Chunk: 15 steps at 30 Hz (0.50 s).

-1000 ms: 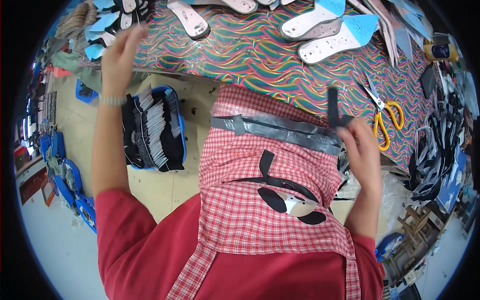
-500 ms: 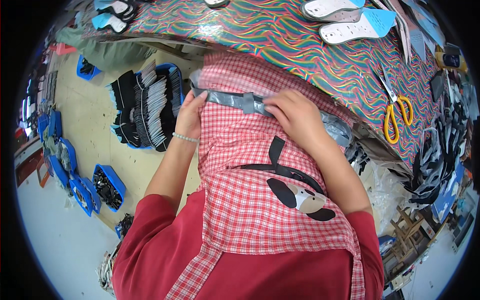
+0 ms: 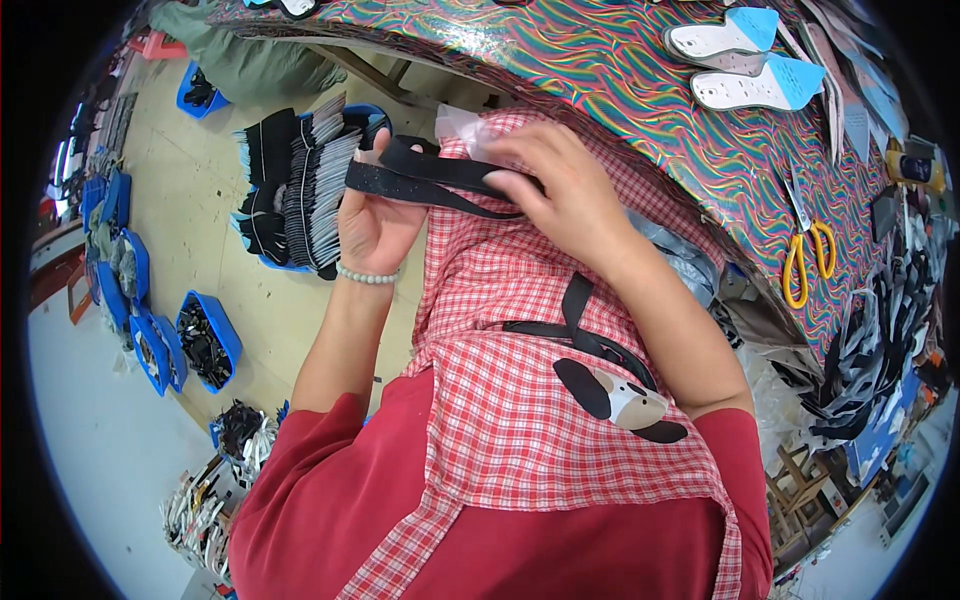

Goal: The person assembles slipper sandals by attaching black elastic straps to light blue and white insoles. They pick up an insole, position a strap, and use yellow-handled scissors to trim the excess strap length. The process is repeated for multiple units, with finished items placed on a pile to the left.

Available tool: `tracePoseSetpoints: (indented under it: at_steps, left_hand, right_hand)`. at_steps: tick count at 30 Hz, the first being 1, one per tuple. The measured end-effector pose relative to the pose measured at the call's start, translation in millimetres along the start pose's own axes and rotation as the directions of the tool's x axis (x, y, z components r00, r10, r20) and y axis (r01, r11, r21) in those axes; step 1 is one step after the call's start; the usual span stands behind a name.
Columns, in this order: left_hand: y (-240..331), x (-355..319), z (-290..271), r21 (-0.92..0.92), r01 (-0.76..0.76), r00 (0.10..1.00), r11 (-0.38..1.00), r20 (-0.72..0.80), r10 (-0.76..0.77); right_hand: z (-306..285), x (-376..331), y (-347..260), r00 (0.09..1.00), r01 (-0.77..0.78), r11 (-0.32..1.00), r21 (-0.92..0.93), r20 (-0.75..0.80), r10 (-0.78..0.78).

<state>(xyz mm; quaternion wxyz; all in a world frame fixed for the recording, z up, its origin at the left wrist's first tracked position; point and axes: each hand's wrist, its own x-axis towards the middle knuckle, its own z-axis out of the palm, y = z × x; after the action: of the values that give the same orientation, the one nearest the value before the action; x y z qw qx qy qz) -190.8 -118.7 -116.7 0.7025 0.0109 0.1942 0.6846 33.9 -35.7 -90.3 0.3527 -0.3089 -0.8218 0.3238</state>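
both hands are closed on a black strap piece [image 3: 430, 180] held over the lap: left hand [image 3: 375, 225] grips its end, right hand [image 3: 560, 185] pinches further along. likely sorting or aligning it; next needs a steady pull.

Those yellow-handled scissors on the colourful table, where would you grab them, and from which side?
Judging by their pose, take the scissors by the yellow loop handles, coming from the table edge nearest the person. The handles point toward that edge while the blades point away across the table, and the loops lie flat and open with bare table around them.
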Motion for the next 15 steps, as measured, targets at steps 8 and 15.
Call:
tracePoseSetpoints:
  at_steps: [8,15]
  left_hand:
    - [5.6,-5.9,4.6,-0.046,0.018,0.995,0.999,0.099,-0.013]
    - [15.8,-23.6,-19.7,0.05,0.0,0.997,0.999,0.078,-0.003]
  right_hand:
    - [7.4,20.0,-4.9,0.992,-0.11,0.986,0.126,0.081,0.1]
    - [-12.6,42.0,-0.4,0.976,-0.212,0.927,0.309,0.117,0.184]
